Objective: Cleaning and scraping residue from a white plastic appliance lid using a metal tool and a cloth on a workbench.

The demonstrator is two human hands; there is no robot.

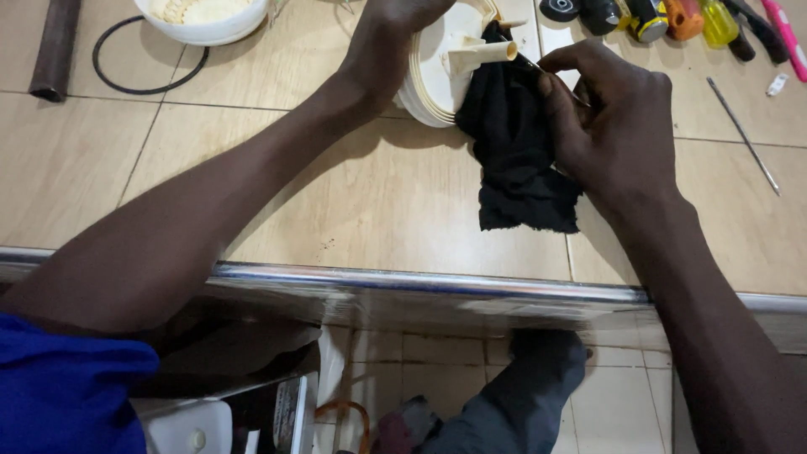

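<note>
While your left hand (395, 42) is clenched over the far side of the round cream plastic part (437, 71), standing on its edge at the far middle of the tiled counter (378, 202), keep that clamp firm so the part cannot roll as you work. Your right hand (618, 126) is closed on the black cloth (513, 151) and seems to pinch a thin dark tool at the cream spout (483, 55); what that tool is I cannot tell. Judging from this, wiping goes best with short strokes along the spout, the loose tail of the cloth kept clear of the counter's metal edge (420, 282) on the near side. Counted: one plastic part, one spout, one cloth, two hands. Far left lie one black ring (101, 63), one dark bar (55, 46) and one white bowl (206, 25). Far right lie several screwdriver handles (672, 17), at least six though cut off by the frame, and one thin metal rod (744, 134).
</note>
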